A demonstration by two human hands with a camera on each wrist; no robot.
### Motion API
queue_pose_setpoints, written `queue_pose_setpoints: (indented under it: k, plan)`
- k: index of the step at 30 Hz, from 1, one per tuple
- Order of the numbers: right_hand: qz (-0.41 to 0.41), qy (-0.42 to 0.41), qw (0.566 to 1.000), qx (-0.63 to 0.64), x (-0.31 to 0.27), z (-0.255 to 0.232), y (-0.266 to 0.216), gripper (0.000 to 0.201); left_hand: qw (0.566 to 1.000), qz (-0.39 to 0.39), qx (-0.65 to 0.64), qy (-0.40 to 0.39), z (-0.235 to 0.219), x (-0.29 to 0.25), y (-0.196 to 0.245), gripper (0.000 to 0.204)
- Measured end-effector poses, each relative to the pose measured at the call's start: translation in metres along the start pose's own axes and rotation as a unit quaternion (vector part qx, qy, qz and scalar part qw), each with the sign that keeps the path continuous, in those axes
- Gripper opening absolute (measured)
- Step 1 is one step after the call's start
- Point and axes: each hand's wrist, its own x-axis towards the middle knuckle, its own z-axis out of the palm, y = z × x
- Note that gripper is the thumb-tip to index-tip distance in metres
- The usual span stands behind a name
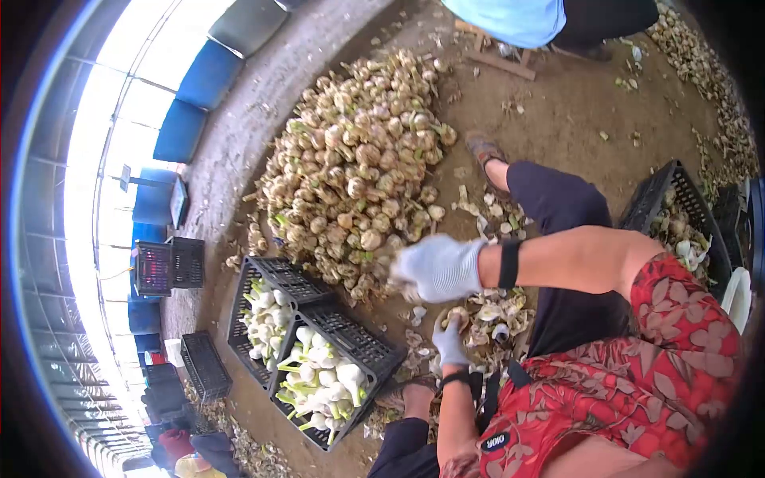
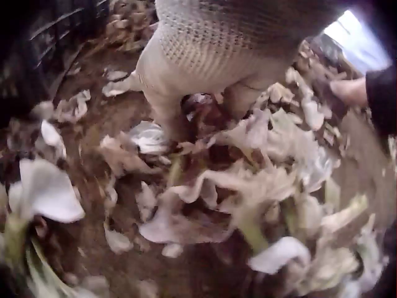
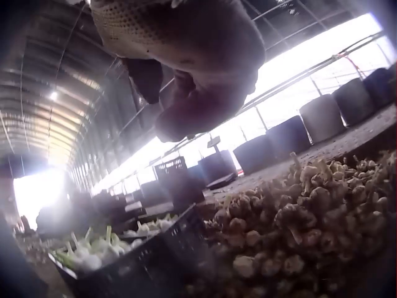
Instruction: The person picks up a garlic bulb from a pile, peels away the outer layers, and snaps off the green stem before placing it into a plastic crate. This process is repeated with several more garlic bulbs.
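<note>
My gloved right hand (image 1: 440, 269) is blurred over the near edge of a heap of untrimmed garlic (image 1: 351, 159). In the right wrist view that hand (image 3: 186, 68) has loosely bent fingers, a gap beside the thumb, and nothing visible held. Lower, in front of my body, my gloved left hand (image 1: 449, 338) grips a small brownish thing (image 1: 457, 317), apparently a garlic bulb. The left wrist view shows this hand (image 2: 211, 56) pointing down over loose peelings (image 2: 260, 186), its fingers around something dark and partly hidden.
Two black crates of white trimmed garlic (image 1: 323, 378) stand beside the heap. Another crate (image 1: 677, 215) with peelings is at my right side. Peelings (image 1: 498, 319) lie between my feet. A person in light blue (image 1: 510, 20) is at the top; empty crates (image 1: 205, 366) stand farther off.
</note>
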Motion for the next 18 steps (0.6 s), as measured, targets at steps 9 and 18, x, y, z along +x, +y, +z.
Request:
queue_pose_setpoints:
  k: [9, 18]
  plan:
    - [0.045, -0.042, 0.977, 0.203, -0.036, 0.088, -0.029, 0.046, 0.933, 0.097, -0.311, -0.155, 0.016, -0.139, 0.115, 0.026]
    - [0.040, 0.002, 0.921, 0.387, -0.055, 0.105, -0.036, 0.037, 0.922, 0.367, 0.117, 0.035, 0.015, -0.155, 0.104, 0.061]
